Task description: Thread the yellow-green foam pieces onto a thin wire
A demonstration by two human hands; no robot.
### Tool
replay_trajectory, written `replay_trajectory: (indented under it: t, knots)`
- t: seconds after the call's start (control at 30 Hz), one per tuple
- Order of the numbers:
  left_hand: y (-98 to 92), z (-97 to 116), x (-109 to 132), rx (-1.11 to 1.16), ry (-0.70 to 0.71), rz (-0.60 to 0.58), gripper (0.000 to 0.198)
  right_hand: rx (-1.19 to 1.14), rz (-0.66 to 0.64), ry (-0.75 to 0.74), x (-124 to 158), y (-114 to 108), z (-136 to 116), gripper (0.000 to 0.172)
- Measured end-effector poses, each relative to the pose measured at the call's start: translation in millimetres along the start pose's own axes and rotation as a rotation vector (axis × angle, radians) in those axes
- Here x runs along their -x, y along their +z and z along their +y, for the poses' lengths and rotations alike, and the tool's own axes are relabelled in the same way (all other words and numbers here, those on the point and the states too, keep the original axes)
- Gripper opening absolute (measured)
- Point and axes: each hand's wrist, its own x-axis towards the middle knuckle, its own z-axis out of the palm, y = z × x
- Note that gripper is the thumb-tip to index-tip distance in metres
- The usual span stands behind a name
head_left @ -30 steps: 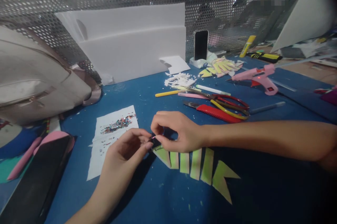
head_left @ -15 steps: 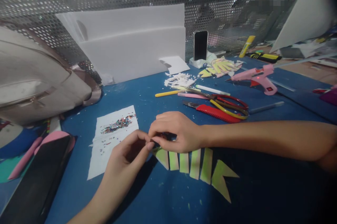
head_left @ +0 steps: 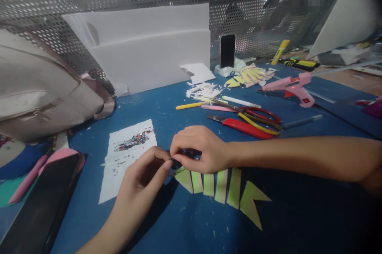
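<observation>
My left hand (head_left: 148,175) and my right hand (head_left: 201,149) meet at the fingertips, thumb and forefinger pinched on each. Whatever lies between the pinched tips is too small to name. Just below my right hand, several green and pale pink cut pieces (head_left: 221,186) lie in a row shaped like a fish, with a pointed head piece (head_left: 184,179) at the left and a forked tail piece (head_left: 252,202) at the right. To the left, a white paper sheet (head_left: 110,184) carries a heap of small multicoloured bits (head_left: 134,141).
Behind my right hand lie a red cutter (head_left: 247,127), scissors (head_left: 262,116), pens (head_left: 191,106) and white scraps (head_left: 205,90). A pink glue gun (head_left: 298,86) rests at the right. A phone (head_left: 227,51) stands at the back. At left are a bag (head_left: 44,90) and a black case (head_left: 44,202).
Both hands stay nearly in place, with the right fingertips shifted slightly rightward. The pointed head piece has moved a little to the right.
</observation>
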Motion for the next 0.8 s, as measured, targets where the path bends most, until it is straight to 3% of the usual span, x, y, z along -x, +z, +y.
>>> replay_trajectory:
  t: [0.8]
  knots:
    - [-1.2,-3.7,1.2,0.036,0.012,-0.02,0.017,-0.038,0.036,0.02,0.4,0.9,0.2,0.007]
